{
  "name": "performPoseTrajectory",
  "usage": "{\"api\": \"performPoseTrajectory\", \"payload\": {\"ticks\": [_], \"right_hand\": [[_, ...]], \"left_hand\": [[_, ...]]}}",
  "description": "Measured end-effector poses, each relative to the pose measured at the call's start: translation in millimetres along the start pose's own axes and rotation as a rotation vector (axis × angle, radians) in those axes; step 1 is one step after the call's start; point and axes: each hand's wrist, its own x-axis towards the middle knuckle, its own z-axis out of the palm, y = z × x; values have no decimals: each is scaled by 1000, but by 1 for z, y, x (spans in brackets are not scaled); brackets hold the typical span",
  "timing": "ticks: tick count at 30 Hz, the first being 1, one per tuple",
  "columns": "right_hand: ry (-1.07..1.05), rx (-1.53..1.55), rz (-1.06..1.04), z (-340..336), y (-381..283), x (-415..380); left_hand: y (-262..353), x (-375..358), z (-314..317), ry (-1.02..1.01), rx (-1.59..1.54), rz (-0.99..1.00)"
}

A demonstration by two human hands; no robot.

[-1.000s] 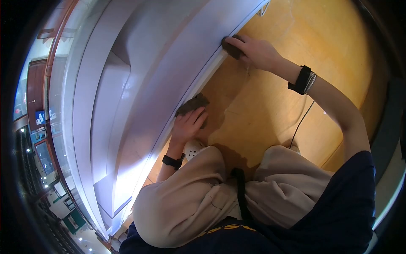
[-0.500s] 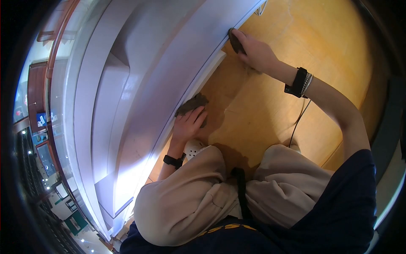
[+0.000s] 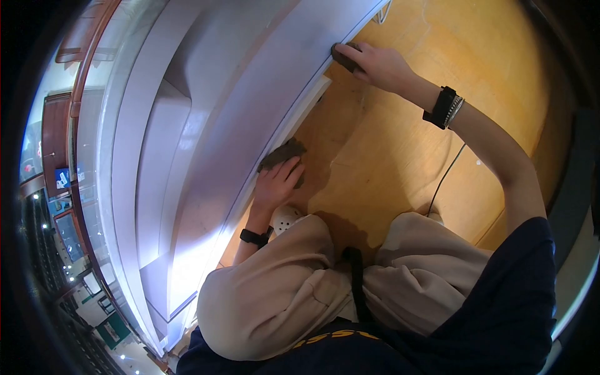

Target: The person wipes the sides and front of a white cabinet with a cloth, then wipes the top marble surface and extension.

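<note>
My left hand (image 3: pixel 275 186) lies with its fingers over a dark grey-brown rag (image 3: pixel 284 154), which is bunched against the lower edge of a white panel (image 3: pixel 250 106). Farther along the same edge, my right hand (image 3: pixel 384 67) grips a dark brown pad (image 3: pixel 345 57) between thumb and fingers. One end of the pad touches the panel's edge or lies very close to it. What the pad is made of is not clear. A pale strip (image 3: pixel 309 103) runs below the panel, between the two hands.
A yellowish wooden floor (image 3: pixel 400 162) spreads under my bent knees. A thin black cable (image 3: pixel 447 174) crosses it on the right. A white perforated shoe (image 3: pixel 287 220) shows beside my left knee. White wire (image 3: pixel 385 12) lies at the top, by the panel's end.
My right hand has shifted slightly left and turned, so the pad now lies more sideways against the panel's edge. My left hand and the rag have hardly moved.
</note>
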Motion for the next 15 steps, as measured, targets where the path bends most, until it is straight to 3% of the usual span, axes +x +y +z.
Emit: {"api": "performPoseTrajectory", "payload": {"ticks": [3,6,8,15], "right_hand": [[37,-5,2,-5,2,0],[-75,52,96,-13,3,0],[26,-66,12,-3,11,1],[87,-52,-29,-1,12,2]], "left_hand": [[1,1,0,13,10,-1],[0,1,1,20,8,5],[0,1,0,12,8,3],[1,2,1,17,1,-3]]}}
